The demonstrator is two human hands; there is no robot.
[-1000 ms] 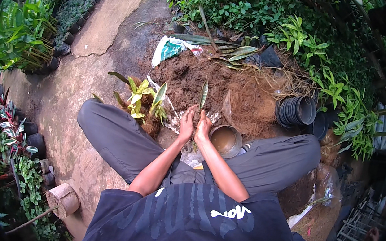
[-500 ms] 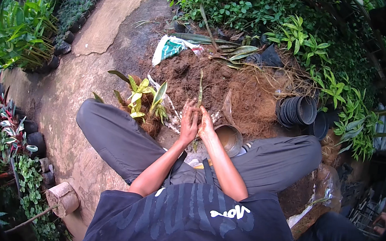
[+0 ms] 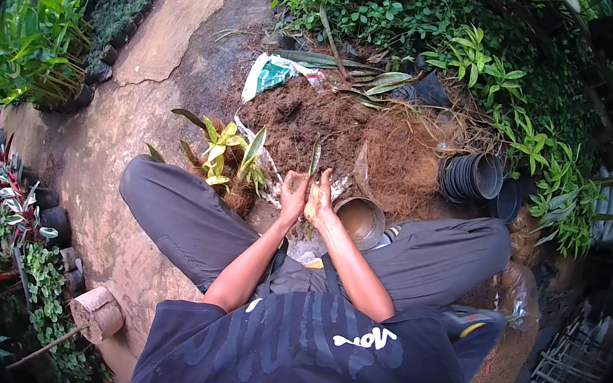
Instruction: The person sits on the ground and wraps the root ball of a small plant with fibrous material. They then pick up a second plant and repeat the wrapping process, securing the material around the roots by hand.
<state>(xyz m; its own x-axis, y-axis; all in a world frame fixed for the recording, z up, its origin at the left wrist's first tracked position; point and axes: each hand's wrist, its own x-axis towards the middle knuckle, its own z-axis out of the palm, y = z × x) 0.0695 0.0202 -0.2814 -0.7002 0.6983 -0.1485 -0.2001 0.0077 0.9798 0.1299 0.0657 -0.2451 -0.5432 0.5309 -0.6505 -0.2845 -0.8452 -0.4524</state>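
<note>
My left hand (image 3: 293, 196) and my right hand (image 3: 319, 197) are close together in front of my crossed legs. A narrow snake plant leaf (image 3: 316, 155) stands up between them, its lower part hidden by the hands. The left fingers are curled in at its base. The right hand lies alongside with its fingers stretched out and soil-smeared skin showing. A bit of green (image 3: 309, 230) shows below the hands. Just right of them sits a round metal container (image 3: 361, 223) with murky brown content. Beyond the fingertips spreads a heap of dark soil (image 3: 292, 122).
Yellow-green plants with a root ball (image 3: 239, 196) lie by my left knee. Brown fibre (image 3: 408, 165) and stacked black pots (image 3: 472, 176) are to the right. A white-green bag (image 3: 268, 75) and cut leaves (image 3: 387, 84) lie beyond. Another person's shoe (image 3: 473, 322) is behind my right knee.
My hands, pressed together before, have parted slightly, and the left fingers have curled. The leaf's tip is lower. At right, the other person's leg and shoe have come closer to me.
</note>
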